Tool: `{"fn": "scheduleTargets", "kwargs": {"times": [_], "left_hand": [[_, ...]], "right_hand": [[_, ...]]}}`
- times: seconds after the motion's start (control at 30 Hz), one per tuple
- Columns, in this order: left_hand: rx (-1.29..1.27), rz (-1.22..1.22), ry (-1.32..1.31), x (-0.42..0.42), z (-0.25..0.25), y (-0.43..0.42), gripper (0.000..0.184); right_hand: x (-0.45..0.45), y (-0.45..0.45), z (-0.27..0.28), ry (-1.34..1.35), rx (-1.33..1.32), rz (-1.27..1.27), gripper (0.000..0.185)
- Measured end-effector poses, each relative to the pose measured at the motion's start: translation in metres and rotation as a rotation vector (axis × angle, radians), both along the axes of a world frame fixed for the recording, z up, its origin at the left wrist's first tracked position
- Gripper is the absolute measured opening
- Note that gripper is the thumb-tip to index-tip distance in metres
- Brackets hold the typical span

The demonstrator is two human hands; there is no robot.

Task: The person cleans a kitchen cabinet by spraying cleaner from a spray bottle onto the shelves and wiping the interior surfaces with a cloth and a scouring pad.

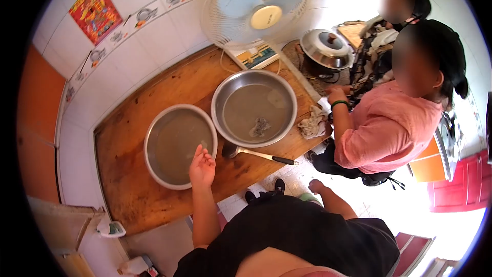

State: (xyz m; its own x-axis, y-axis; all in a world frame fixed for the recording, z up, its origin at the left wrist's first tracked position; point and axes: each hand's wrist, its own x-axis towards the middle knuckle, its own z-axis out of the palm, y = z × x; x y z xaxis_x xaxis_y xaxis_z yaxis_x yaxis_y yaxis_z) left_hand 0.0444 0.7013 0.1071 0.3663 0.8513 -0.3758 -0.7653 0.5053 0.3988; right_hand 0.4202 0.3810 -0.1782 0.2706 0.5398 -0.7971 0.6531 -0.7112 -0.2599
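My left hand is raised palm up at the near right rim of a round metal basin. Its fingers are loosely bent and apart, with nothing in them. Beside that basin stands a second metal basin, with a greyish clump on its bottom. A ladle with a black grip lies on the wooden table, its head by the second basin. My right hand hangs low past the table's front edge, fingers curled in and seemingly holding nothing.
A fan and a scale stand behind the basins. A rag lies at the right end of the wooden table. Two people stand on the right, one in a pink top, near a lidded pot.
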Motion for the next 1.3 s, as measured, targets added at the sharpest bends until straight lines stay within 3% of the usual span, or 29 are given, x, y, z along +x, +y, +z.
{"fn": "scheduleTargets", "kwargs": {"times": [0.07, 0.17, 0.37, 0.47, 0.53, 0.57, 0.77, 0.9, 1.0, 1.07, 1.13, 1.23, 1.3], "left_hand": [[0.008, -0.014, -0.008, 0.001, 0.000, 0.000, 0.030], [0.010, -0.032, -0.019, 0.002, 0.001, 0.000, 0.030], [0.009, -0.055, -0.029, -0.009, 0.005, -0.006, 0.027], [0.014, -0.059, -0.026, -0.022, 0.006, -0.012, 0.029], [0.008, -0.062, -0.008, -0.031, 0.004, -0.015, 0.028], [0.005, -0.065, -0.006, -0.036, 0.002, -0.017, 0.028], [-0.023, -0.094, -0.008, -0.058, -0.003, -0.030, 0.028], [-0.039, -0.139, -0.012, -0.059, -0.002, -0.035, 0.028], [0.001, -0.171, -0.058, -0.058, 0.001, -0.042, 0.028], [0.024, -0.171, -0.080, -0.057, 0.008, -0.051, 0.028], [0.043, -0.149, -0.090, -0.061, 0.014, -0.064, 0.029], [0.036, -0.085, -0.096, -0.070, 0.009, -0.092, 0.029], [0.012, -0.036, -0.109, -0.076, -0.001, -0.111, 0.029]], "right_hand": [[-0.008, 0.008, 0.031, 0.019, -0.023, -0.051, 0.027], [-0.009, -0.001, 0.011, -0.068, 0.211, 0.045, 0.024], [-0.025, 0.002, 0.024, -0.066, 0.174, 0.028, 0.025], [-0.027, -0.014, -0.024, -0.106, 0.303, 0.179, 0.025], [-0.042, -0.009, -0.001, -0.039, 0.182, 0.051, 0.025], [-0.047, -0.011, -0.013, -0.087, 0.229, 0.138, 0.025], [-0.087, -0.015, 0.008, -0.028, 0.166, -0.063, 0.024], [-0.103, -0.033, -0.001, -0.083, 0.295, 0.077, 0.023], [-0.116, -0.054, 0.004, 0.054, 0.145, -0.241, 0.032], [-0.115, -0.067, 0.000, -0.003, 0.206, 0.069, 0.025], [-0.093, -0.094, -0.074, -0.093, 0.328, 0.542, 0.017], [-0.091, -0.093, -0.019, -0.047, 0.101, 0.130, 0.019], [-0.079, -0.093, -0.001, -0.066, 0.073, 0.085, 0.019]]}}
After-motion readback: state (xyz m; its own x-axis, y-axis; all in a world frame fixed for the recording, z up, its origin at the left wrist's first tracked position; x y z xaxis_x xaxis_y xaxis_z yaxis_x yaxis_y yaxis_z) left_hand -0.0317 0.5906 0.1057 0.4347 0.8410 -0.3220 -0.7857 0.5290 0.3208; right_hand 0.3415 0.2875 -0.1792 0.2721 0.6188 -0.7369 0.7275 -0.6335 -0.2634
